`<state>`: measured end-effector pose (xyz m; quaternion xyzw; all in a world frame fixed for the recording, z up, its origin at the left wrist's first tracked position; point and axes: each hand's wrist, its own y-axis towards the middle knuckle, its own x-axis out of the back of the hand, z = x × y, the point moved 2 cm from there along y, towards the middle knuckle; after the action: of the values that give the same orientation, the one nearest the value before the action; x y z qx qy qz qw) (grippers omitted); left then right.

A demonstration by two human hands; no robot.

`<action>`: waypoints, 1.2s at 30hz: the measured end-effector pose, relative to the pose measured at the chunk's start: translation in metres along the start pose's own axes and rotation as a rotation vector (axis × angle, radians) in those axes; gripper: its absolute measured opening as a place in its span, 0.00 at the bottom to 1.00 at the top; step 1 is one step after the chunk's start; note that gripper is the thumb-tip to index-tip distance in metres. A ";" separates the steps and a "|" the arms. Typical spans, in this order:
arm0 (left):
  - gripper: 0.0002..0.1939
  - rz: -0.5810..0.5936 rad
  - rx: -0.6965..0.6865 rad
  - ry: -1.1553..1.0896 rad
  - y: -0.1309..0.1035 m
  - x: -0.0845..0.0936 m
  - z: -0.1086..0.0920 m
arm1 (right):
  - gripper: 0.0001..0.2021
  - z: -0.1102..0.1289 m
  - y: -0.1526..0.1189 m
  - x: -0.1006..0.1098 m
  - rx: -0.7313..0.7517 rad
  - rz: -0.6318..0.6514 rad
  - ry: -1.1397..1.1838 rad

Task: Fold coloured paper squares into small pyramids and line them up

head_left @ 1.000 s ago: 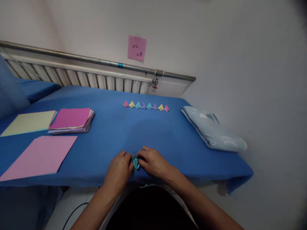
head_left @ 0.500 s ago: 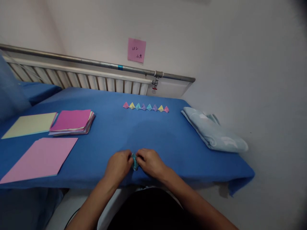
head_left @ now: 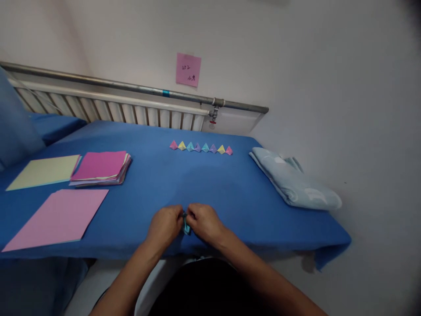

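Observation:
A small piece of folded teal paper (head_left: 186, 227) is pinched between my two hands, close to the front edge of the blue-covered table (head_left: 250, 219). My left hand (head_left: 166, 224) grips its left side with curled fingers. On the other side, my right hand (head_left: 205, 220) holds it with thumb and fingers closed. My fingers cover much of the paper, so its exact folded shape is hidden. Farther back, a row of small folded paper pieces (head_left: 205, 148) in pink, yellow, teal and purple lies across the cloth.
To the left lie a stack of coloured paper (head_left: 101, 166), a pale yellow sheet (head_left: 44, 171) and larger pink sheets (head_left: 59, 217). A folded light-blue blanket (head_left: 292, 182) rests at the right. Behind the table are a radiator (head_left: 141, 115) and a metal pipe (head_left: 115, 84).
Both hands remain on the teal paper, with slight finger movement. Less of the paper's upper part shows between the fingertips now. The whole view has shifted a little.

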<state>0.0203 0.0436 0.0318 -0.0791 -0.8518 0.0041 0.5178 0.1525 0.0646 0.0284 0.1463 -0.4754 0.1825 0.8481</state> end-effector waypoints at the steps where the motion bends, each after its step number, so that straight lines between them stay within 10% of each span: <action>1: 0.08 0.006 -0.003 -0.016 0.000 0.000 0.001 | 0.07 -0.001 -0.001 0.001 -0.002 -0.003 0.013; 24: 0.06 -0.012 0.010 -0.087 0.001 -0.002 0.002 | 0.06 -0.001 -0.003 0.009 -0.078 -0.006 0.030; 36: 0.07 -0.272 -0.044 -0.114 -0.059 -0.023 -0.007 | 0.03 -0.010 -0.017 0.018 -0.126 -0.096 0.171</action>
<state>0.0287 -0.0184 0.0203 0.0263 -0.8826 -0.0802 0.4625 0.1768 0.0568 0.0375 0.0991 -0.4041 0.1232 0.9009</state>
